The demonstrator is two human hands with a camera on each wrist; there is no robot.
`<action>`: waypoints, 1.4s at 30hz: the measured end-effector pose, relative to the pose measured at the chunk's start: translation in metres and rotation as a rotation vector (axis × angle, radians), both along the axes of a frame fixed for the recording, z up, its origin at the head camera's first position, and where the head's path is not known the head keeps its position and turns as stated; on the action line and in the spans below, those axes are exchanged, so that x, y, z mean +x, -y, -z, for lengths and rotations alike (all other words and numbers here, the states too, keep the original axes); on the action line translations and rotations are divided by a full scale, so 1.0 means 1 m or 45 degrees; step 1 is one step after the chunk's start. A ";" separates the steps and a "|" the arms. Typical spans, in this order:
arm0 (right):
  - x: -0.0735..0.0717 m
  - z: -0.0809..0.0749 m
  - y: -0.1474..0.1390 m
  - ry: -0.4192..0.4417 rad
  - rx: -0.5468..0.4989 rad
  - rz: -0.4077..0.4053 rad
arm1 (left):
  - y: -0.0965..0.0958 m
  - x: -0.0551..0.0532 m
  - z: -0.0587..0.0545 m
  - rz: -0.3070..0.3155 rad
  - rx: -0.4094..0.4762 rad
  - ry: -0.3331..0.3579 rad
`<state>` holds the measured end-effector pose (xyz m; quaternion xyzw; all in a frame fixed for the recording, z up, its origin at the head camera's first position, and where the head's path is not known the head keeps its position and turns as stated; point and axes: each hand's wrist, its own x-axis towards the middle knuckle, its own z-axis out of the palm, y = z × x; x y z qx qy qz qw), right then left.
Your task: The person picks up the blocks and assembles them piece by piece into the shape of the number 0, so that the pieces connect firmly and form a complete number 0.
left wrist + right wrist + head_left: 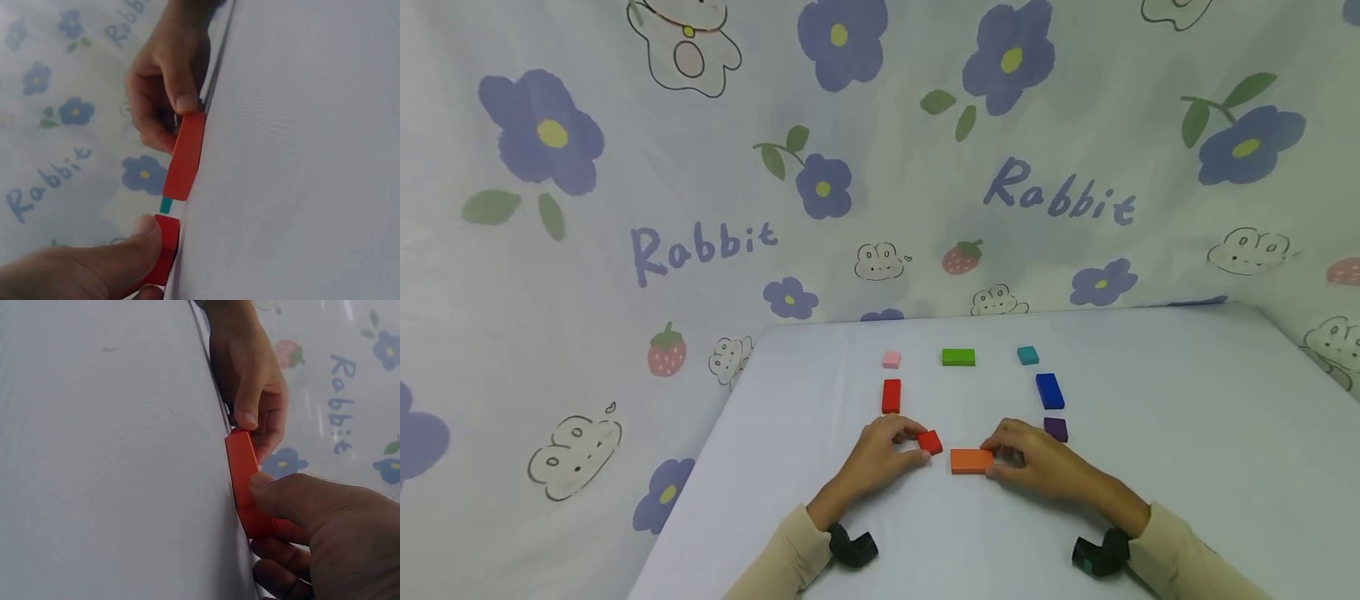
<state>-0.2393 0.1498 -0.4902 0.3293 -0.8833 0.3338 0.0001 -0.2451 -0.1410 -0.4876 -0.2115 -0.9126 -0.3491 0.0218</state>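
My left hand (880, 450) pinches a small red cube (931, 442) between thumb and fingers, low on the white table. Just right of it, an orange rectangular block (970, 462) lies lengthwise, its right end pinched by my right hand (1033, 457). A narrow gap separates the cube from the orange block in the head view. The left wrist view shows the thumb on the red cube (164, 250), with the orange block (185, 159) beyond it. In the right wrist view the thumb presses the near side of the orange block (242, 469).
Other blocks form an arc behind the hands: red (891, 396), pink (891, 360), green (958, 357), teal (1028, 356), blue (1050, 391) and purple (1056, 429), which sits close behind the right hand. A printed curtain (880, 167) hangs behind the table (1187, 417).
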 end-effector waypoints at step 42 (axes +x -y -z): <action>-0.003 0.004 0.000 -0.091 -0.023 -0.011 | -0.003 0.000 0.000 0.045 -0.062 -0.025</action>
